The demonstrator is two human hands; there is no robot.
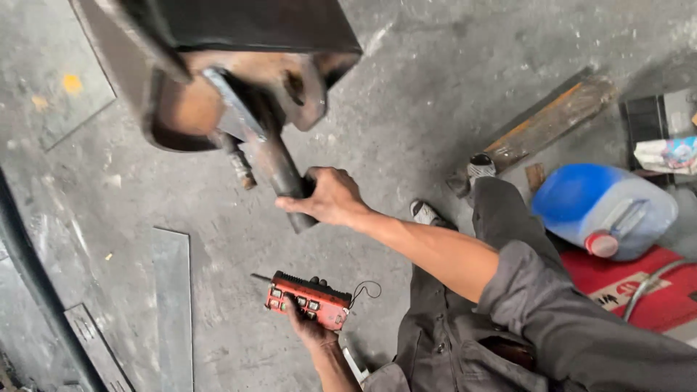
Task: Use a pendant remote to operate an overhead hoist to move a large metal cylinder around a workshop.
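the big dark steel piece with rusty brown cheek plates and a round hole [239,80] hangs clear of the grey concrete floor [406,109], tilted, filling the top of the view. what carries it is out of sight above. from its underside a thick dark steel pin [279,170] slants down and toward the person, with a thinner rusty bolt [238,165] beside it.

the person wears grey work clothes; one shoe shows on the floor below the arm. the right hand [328,197] reaches forward, its grip closed around the lower end of the pin, thumb on the near side, fingers wrapped behind. the left hand [308,325] sits low and close to the body, its grip shut on a red handheld remote box with rows of small buttons [308,299], held from below; i cannot tell whether a thumb is pressing any button.

as it looks to me, the lift is already made and the piece is still up in the air, being steadied by the pin; it is not set down on anything, and the pin is still seated in the plates.

around them: flat steel plates [173,305] on the floor to the left, a wooden plank [552,120], a blue and clear plastic jug with a red cap [602,207] lying on a red box [639,290].
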